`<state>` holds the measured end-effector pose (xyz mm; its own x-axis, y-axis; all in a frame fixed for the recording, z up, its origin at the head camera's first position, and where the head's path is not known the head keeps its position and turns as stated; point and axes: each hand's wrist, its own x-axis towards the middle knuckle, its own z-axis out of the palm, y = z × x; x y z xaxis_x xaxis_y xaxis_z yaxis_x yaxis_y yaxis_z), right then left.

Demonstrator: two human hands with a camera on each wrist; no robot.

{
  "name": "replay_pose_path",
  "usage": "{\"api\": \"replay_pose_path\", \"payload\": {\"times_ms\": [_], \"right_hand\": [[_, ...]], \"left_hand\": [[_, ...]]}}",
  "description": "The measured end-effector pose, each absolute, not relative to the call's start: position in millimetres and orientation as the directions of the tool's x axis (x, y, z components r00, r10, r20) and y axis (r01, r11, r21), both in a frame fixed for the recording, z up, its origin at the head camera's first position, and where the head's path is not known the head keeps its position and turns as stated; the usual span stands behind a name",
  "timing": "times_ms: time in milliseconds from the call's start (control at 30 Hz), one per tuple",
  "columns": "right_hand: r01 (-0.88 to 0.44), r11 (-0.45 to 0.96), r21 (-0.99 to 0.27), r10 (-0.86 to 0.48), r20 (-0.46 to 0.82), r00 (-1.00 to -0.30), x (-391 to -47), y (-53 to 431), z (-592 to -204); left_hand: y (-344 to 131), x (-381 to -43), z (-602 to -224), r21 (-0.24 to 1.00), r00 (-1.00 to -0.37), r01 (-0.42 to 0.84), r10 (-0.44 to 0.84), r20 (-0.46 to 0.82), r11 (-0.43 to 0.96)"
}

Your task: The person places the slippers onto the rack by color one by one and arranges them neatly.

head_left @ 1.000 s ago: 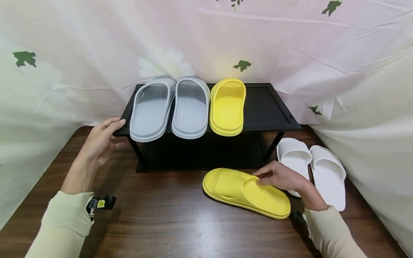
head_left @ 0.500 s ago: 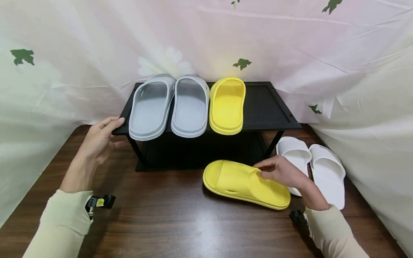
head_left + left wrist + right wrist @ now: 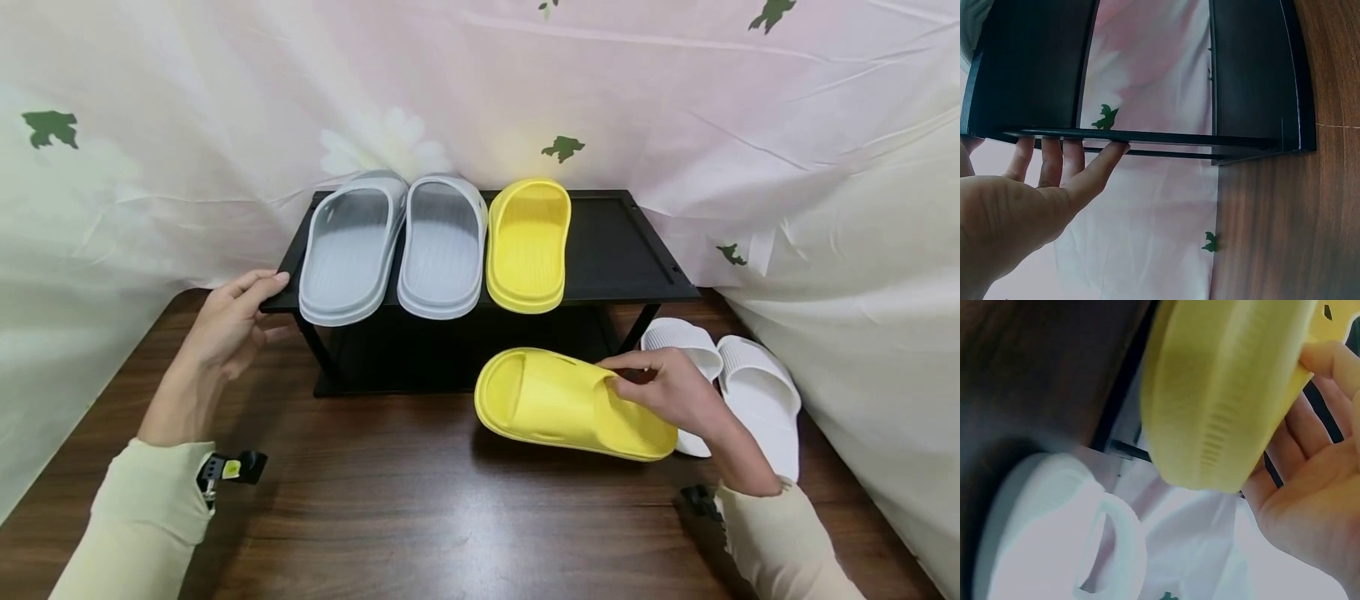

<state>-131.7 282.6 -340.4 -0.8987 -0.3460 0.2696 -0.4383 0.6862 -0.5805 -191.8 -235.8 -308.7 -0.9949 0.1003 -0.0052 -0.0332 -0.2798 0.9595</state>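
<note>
Surroundings: a pale pink-and-white cloth printed with green leaves hangs behind and along both sides of your brown wood-grain tabletop. A pair of white slippers with ribbed straps lies side by side at the right, near the right end of a black two-tier rack. Your right hand and wrist partly cover the left white slipper in the head view. A black strap with a yellow label sits at your left cuff, clear of the rack.

Obstructions: the overhanging upper tier shades the lower tier, whose interior shows only dark in the head view; the rack's front right post stands just behind your right hand there.

Rack contents: the upper tier bears two grey moulded slippers at the left and one yellow moulded slipper next to them, all with heel ends toward you.

Hands: your left hand grips the left end of the rack at the upper tier. Your right hand pinches the loose yellow slipper by its side rim; that slipper is raised off the tabletop in front of the rack, toe to the left, shadow beneath.
</note>
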Motion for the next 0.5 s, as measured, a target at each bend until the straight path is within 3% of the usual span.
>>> {"api": "replay_pose_path", "payload": {"times_ms": [200, 500], "right_hand": [[-0.511, 0.697, -0.503, -0.339, 0.397, -0.853, -129, 283, -329], [-0.581, 0.656, -0.482, -0.330, 0.510, -0.794, -126, 288, -310]], "left_hand": [[-235, -192, -309, 0.961, -0.995, -0.029, 0.096, -0.003, -0.273], [-236, -192, -309, 0.965, -0.995, -0.029, 0.095, -0.004, -0.260]]}}
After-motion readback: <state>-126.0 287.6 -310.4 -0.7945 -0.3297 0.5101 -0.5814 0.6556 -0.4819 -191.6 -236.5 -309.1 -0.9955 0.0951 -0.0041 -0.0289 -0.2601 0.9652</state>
